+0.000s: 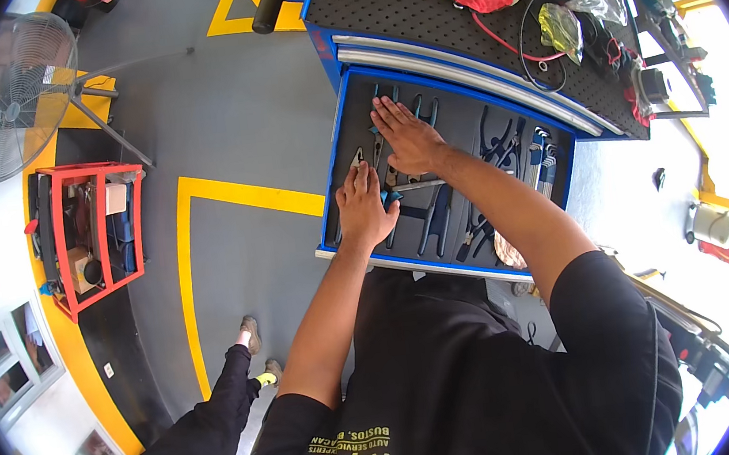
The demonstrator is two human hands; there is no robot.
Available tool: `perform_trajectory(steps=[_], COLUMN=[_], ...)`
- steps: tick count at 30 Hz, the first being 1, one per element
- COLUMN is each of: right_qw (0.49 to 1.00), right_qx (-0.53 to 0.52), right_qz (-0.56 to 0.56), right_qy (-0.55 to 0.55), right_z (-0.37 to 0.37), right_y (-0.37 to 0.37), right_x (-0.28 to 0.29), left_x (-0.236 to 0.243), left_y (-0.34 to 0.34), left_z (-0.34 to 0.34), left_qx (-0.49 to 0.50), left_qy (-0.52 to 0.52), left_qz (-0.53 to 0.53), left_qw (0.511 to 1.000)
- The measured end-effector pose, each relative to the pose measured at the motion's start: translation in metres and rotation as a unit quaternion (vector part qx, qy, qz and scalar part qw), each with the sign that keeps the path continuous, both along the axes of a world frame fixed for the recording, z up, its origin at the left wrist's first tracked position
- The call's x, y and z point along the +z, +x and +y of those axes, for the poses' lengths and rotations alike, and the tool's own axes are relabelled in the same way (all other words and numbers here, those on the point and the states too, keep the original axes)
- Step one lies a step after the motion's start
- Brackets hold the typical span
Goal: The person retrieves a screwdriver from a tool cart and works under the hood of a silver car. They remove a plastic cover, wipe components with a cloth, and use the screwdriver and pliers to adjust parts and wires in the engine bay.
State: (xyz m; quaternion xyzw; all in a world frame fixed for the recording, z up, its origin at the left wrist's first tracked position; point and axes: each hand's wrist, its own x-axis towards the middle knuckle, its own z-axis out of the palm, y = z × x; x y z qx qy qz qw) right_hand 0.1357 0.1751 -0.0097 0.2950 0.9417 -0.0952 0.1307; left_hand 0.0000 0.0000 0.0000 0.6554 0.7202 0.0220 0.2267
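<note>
While over drawer (460,124), hands (412,144) amid tools (437,222)

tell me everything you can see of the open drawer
The open drawer is shallow and rectangular, with a blue, metal-looking rim, dark grey lining and a pale strip along its near edge. It is pulled out from the blue tool cabinet. Inside lie pliers and, toward the right, what look like hex-key sets in blue holders. The left hand and right hand are over its left half; contact with the lining is unclear.

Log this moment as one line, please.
left hand: over tools, grip unclear | right hand: outstretched over tools | drawer: open, blue-rimmed
</note>
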Motion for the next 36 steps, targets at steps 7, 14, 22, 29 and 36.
perform_trajectory(steps=[7, 14, 22, 29, 36], right_qw=[0.999, 0.946, 0.875, 0.839, 0.838], right_qx=[-0.012, -0.131, -0.385, -0.43, -0.427], right_qz=[-0.038, 0.284, 0.269, 0.264, 0.26], right_qy=[-0.025, -0.086, -0.12, -0.203, -0.219], right_z=[0.019, -0.007, -0.304, -0.284, -0.173], right_y=[-0.006, 0.072, 0.245, 0.252, 0.282], right_x=[0.023, 0.041, 0.111, 0.087, 0.087], left_x=[0.006, 0.038, 0.027, 0.045, 0.063], left_y=[0.01, -0.006, -0.01, -0.012, -0.001], left_z=[-0.004, -0.082, -0.064, 0.058, 0.026], left_qx=[-0.027, -0.007, -0.047, -0.06, -0.153], left_qy=[0.029, -0.061, -0.038, -0.127, 0.136], left_qz=[0.008, 0.084, 0.038, 0.071, 0.009], left_qw=[0.999, 0.995, 0.997, 0.988, 0.979])
